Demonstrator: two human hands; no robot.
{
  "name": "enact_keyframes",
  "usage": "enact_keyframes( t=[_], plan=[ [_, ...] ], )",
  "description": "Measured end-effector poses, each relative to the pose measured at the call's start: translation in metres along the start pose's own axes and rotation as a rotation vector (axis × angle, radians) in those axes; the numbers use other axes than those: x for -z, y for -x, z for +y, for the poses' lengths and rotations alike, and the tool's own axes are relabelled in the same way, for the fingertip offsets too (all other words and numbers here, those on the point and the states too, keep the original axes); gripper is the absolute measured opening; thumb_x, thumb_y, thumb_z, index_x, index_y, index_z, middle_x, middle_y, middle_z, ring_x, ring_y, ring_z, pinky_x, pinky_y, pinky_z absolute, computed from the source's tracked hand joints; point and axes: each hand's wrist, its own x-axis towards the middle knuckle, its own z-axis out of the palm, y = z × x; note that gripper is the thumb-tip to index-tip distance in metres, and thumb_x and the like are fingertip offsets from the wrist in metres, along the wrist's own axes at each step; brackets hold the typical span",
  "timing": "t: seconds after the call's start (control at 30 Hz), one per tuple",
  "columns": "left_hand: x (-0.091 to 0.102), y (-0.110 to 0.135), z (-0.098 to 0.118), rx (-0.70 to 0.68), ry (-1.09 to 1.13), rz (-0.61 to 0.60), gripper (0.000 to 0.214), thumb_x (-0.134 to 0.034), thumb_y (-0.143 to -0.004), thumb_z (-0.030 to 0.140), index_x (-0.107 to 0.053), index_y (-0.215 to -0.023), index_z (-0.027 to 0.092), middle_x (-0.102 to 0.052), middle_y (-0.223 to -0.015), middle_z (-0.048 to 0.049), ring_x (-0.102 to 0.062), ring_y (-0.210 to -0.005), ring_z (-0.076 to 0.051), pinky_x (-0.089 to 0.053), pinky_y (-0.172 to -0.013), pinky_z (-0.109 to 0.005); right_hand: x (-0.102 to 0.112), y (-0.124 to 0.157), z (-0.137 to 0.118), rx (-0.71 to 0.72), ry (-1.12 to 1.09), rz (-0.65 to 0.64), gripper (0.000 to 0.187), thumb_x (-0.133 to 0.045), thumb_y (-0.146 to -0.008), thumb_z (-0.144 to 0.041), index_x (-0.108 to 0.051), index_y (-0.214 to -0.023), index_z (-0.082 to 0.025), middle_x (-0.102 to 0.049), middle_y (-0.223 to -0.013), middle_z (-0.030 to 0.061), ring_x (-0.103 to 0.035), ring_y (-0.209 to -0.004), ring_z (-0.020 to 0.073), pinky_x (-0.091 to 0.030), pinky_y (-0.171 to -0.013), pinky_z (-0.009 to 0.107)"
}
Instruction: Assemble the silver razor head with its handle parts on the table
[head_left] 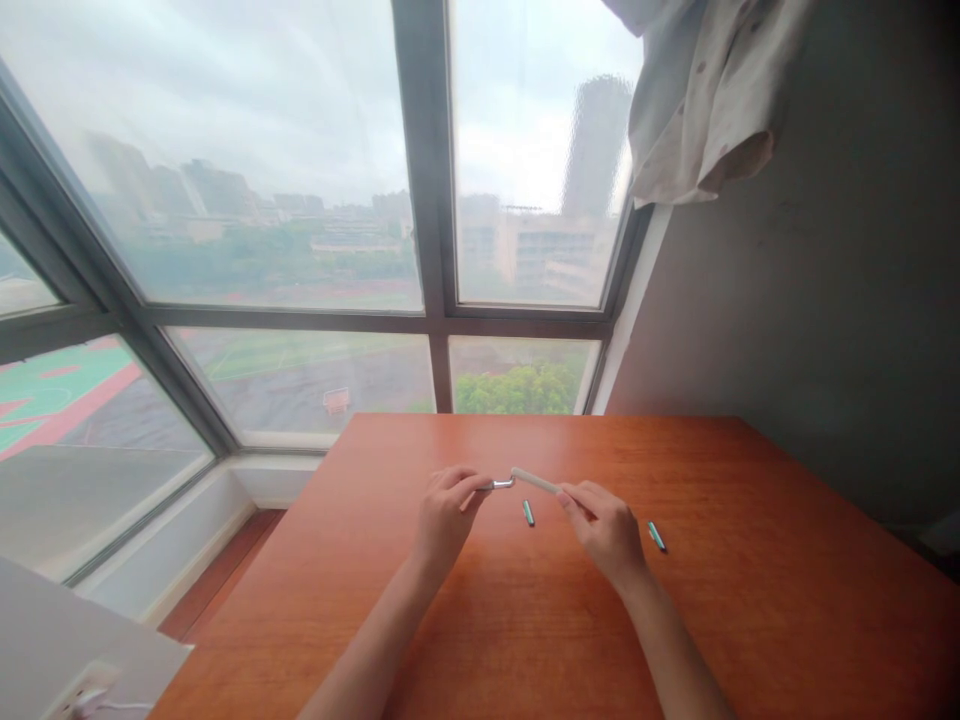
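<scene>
My left hand [451, 505] is closed on a slim rod with a shiny silver end [503, 484], which points right and looks bent at its tip. In a pinch, my right hand [604, 522] holds a thin pale grey stick [534, 480] that slants up to the left. The two tips meet or nearly meet above the table; I cannot tell if they touch. Just below them lies a short green-and-silver piece [529, 513] like a pen cap. A similar green-and-silver piece [657, 536] rests right of my right hand.
Both hands are over a reddish-brown wooden table [480, 640]. Large windows [285, 180] stand behind its far edge. A light cloth garment [697, 110] hangs at the upper right, before a grey wall [810, 300]. A socket with a white plug [86, 697] is at the lower left.
</scene>
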Motion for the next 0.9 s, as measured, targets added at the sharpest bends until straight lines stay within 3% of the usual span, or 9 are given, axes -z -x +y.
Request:
enact_keyframes(
  t=[0.33, 0.63, 0.9],
  plan=[
    [0.0011, 0.0004, -0.0002, -0.014, -0.033, 0.008, 0.015, -0.057, -0.087, 0.027, -0.071, -0.087, 0.025, -0.069, -0.081, -0.0034, -0.062, -0.076, -0.017, -0.044, -0.073, -0.030, 0.0007, -0.0005, -0.0021, 0.019, 0.050, -0.002, 0.037, -0.041, -0.093, -0.043, -0.072, -0.089, -0.022, -0.060, -0.065, 0.0024, -0.054, -0.060, 0.0138, -0.035, -0.058, 0.022],
    [0.0000, 0.0013, -0.0022, -0.023, -0.045, -0.001, 0.014, -0.057, -0.088, 0.027, -0.071, -0.088, 0.024, -0.069, -0.081, -0.0028, -0.062, -0.076, -0.017, -0.043, -0.075, -0.030, -0.0001, -0.0001, 0.0014, -0.015, 0.090, 0.013, 0.031, -0.044, -0.092, -0.039, -0.071, -0.092, -0.023, -0.064, -0.072, 0.0027, -0.058, -0.067, 0.0145, -0.037, -0.062, 0.022],
    [0.0003, 0.0009, -0.0021, -0.024, -0.046, -0.007, 0.015, -0.057, -0.088, 0.027, -0.071, -0.088, 0.025, -0.069, -0.082, -0.0032, -0.062, -0.075, -0.017, -0.043, -0.074, -0.030, 0.0012, -0.0002, 0.0003, -0.023, -0.006, 0.014, 0.034, -0.043, -0.092, -0.041, -0.071, -0.090, -0.022, -0.064, -0.071, 0.0037, -0.055, -0.061, 0.0143, -0.038, -0.060, 0.023]
  ],
)
